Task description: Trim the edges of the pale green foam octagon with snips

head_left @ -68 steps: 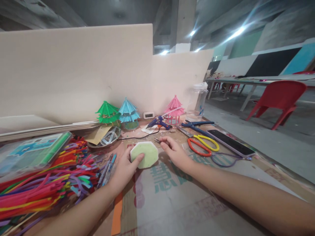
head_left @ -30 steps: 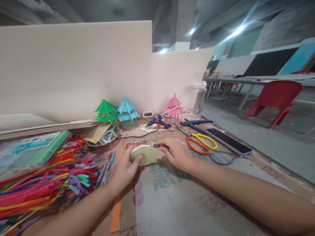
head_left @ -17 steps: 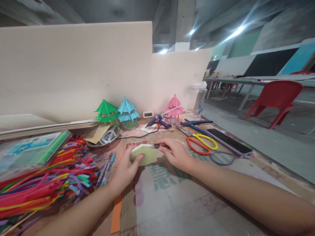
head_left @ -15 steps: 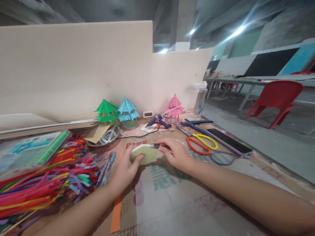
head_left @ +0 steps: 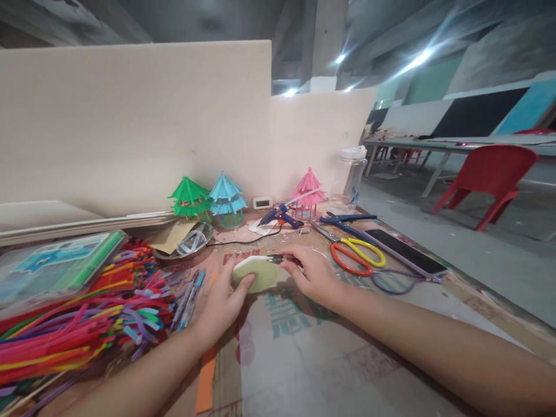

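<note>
My left hand (head_left: 228, 298) is closed round the left side of a pale green disc (head_left: 259, 275), its thumb flat on the green face. The disc has a white rim and is held tilted above the table. In the pinched fingers of my right hand (head_left: 310, 271) is a small dark tool (head_left: 275, 258), its tip at the disc's upper right edge. The fingers cover most of the tool, so its kind is unclear. Beyond the hands lies a blue glue gun (head_left: 282, 215) with a lit red spot and a black cord.
Scissors (head_left: 354, 252), blue-handled pliers (head_left: 347, 218) and a phone (head_left: 406, 251) lie to the right. Coloured pipe cleaners (head_left: 65, 341) and a plastic case (head_left: 56, 269) fill the left. Green (head_left: 190, 197), blue (head_left: 226, 200) and pink (head_left: 309, 191) paper-roofed models stand behind.
The disc is tipped very slightly between my hands. Both hands keep their hold, and the whole view has shifted a little.
</note>
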### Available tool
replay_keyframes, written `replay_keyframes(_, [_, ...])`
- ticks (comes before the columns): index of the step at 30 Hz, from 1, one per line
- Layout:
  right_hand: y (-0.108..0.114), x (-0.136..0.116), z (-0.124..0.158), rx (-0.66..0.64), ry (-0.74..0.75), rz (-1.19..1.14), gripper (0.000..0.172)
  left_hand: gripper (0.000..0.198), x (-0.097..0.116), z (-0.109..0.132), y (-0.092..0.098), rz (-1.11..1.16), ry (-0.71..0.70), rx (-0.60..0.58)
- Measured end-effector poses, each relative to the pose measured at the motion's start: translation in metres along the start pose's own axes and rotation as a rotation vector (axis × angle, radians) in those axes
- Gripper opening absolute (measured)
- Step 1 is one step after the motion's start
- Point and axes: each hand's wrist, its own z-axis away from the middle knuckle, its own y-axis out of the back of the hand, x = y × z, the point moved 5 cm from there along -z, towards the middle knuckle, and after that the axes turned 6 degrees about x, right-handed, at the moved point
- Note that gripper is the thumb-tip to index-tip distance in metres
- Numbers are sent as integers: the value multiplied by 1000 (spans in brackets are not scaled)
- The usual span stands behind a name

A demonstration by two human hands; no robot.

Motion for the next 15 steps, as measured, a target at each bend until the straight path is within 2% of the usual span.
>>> replay_keyframes(6, [0, -8, 1, -13, 56, -5, 23, 12, 12, 2, 2, -140, -69, -19])
replay_keyframes(15, [2, -8, -1, -27, 60, 7, 21, 13, 11, 1, 1, -152, -67, -32])
